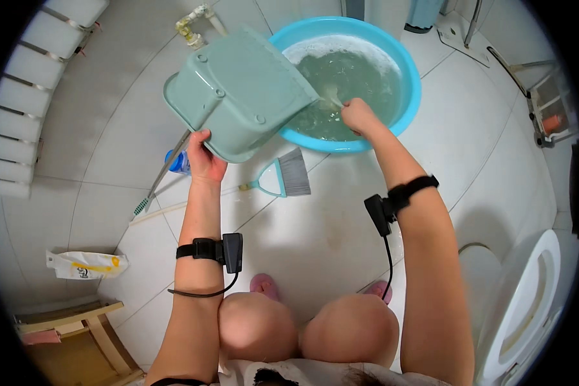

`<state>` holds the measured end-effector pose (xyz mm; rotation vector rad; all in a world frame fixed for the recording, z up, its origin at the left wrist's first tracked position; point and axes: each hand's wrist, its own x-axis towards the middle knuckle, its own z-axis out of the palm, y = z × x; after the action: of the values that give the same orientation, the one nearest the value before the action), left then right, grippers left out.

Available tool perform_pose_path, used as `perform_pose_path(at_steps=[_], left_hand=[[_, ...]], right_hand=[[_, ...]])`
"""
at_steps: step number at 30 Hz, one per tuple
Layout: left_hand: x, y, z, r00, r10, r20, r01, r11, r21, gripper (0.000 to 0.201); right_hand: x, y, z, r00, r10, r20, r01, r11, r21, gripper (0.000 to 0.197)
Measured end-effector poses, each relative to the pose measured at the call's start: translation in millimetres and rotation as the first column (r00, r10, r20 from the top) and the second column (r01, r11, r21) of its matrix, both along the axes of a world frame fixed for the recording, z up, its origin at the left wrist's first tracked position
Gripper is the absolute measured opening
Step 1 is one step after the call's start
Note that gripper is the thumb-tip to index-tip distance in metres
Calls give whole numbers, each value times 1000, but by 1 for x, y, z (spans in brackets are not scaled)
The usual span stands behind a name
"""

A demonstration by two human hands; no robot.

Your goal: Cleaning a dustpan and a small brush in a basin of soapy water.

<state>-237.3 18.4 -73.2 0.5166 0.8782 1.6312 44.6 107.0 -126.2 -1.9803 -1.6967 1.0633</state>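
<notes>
My left hand [206, 162] is closed on the lower edge of a pale green dustpan [238, 83], tilted so that its underside with small round feet shows. Its metal handle [167, 166] slants down to the left, and its lip reaches over a round blue basin [413, 96]. Greyish, soapy water [341, 71] fills the basin, with white foam along the far side. Above the water my right hand [360, 118] is closed around a small pale thing [335, 98], too unclear to name. Beneath the dustpan a broom [283, 177] with grey bristles lies on the floor.
A blue container [177, 162] stands behind the dustpan handle. At left are a white-and-yellow packet [87, 265], a wooden stool [103, 334] and a white slatted radiator [9, 132]. A white toilet seat [547, 270] is at right; a pipe [190, 29] rises at the back.
</notes>
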Motion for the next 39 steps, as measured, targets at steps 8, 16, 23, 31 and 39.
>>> perform_pose_path(at_steps=[8, 16, 23, 31, 39], left_hand=[[-19, -13, -9, 999, -30, -23, 29, 999, -43, 57], [-14, -10, -19, 989, -144, 17, 145, 988, -59, 57], [-24, -14, -13, 987, -162, 7, 162, 987, -19, 54], [-20, -14, -25, 987, -160, 30, 161, 987, -28, 56], [-13, -4, -15, 997, -65, -35, 65, 998, 2, 50]], right_hand=[[-63, -39, 36, 928, 179, -326, -18, 897, 441, 36], [-59, 49, 29, 944, 222, -242, -83, 874, 478, 36], [26, -48, 30, 962, 250, -108, -241, 967, 86, 32], [-61, 43, 87, 892, 157, -424, -100, 983, 153, 32], [17, -14, 2, 950, 199, 243, -234, 964, 123, 33]])
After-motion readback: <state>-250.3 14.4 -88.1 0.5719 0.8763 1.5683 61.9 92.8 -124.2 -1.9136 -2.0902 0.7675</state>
